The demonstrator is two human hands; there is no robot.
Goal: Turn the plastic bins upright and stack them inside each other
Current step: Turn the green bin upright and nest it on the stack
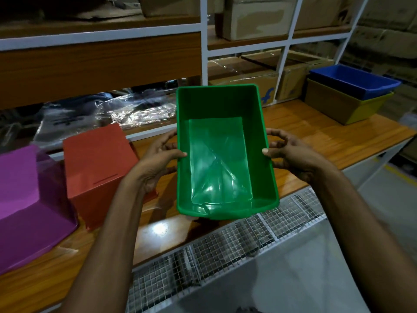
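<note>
Upright and open side up, the green rectangular plastic bin (225,154) is held between both hands above the front edge of the wooden counter (327,141). The left hand (158,159) grips its left wall and the right hand (291,152) its right wall, fingers (168,137) curled outside and thumbs hooked over the rim. On the left, a red plastic bin (97,168) and a purple plastic bin (27,199) sit upside down on the counter, side by side. Far right, a blue plastic bin (352,82) is nested upright inside a yellow plastic bin (365,109). Wire mesh (225,245) runs along below the counter's edge.
</note>
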